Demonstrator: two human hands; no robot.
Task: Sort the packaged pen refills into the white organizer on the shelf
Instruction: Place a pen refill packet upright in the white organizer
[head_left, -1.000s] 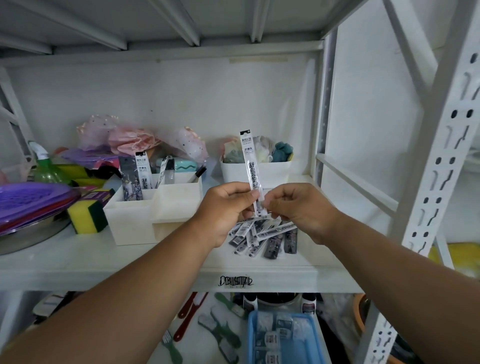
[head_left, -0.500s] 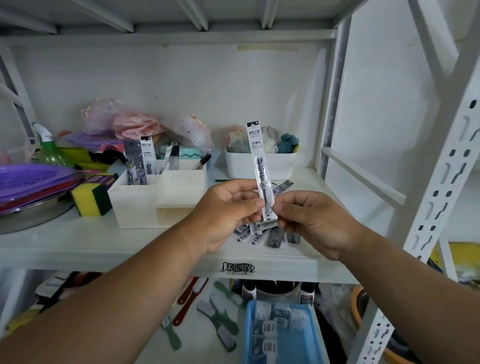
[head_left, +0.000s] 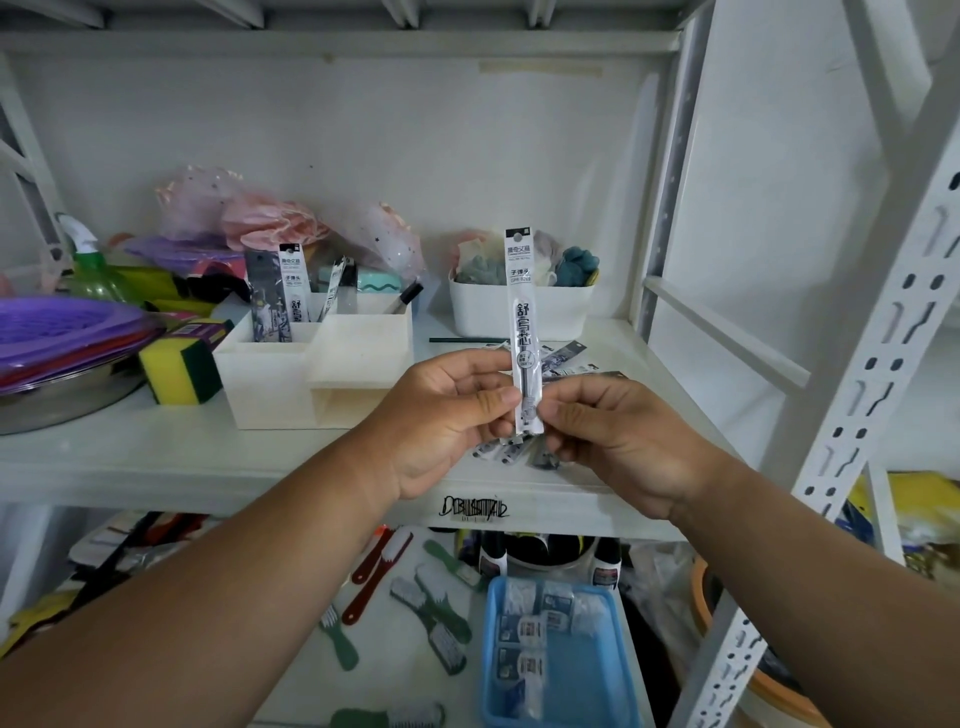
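Pinching one packaged pen refill (head_left: 525, 332) upright, your left hand (head_left: 441, 415) and right hand (head_left: 613, 436) meet at its lower end, thumb and fingertips closed on the clear sleeve from either side. You hold it above the shelf (head_left: 208, 457), over a loose pile of refill packs (head_left: 563, 358) lying flat behind and beneath your hands. To your left the white organizer (head_left: 311, 369) stands on the same shelf, with several refill packs (head_left: 283, 296) standing upright in its back-left compartment. A yellow-green sponge (head_left: 176, 369) sits just beside the organizer's left wall.
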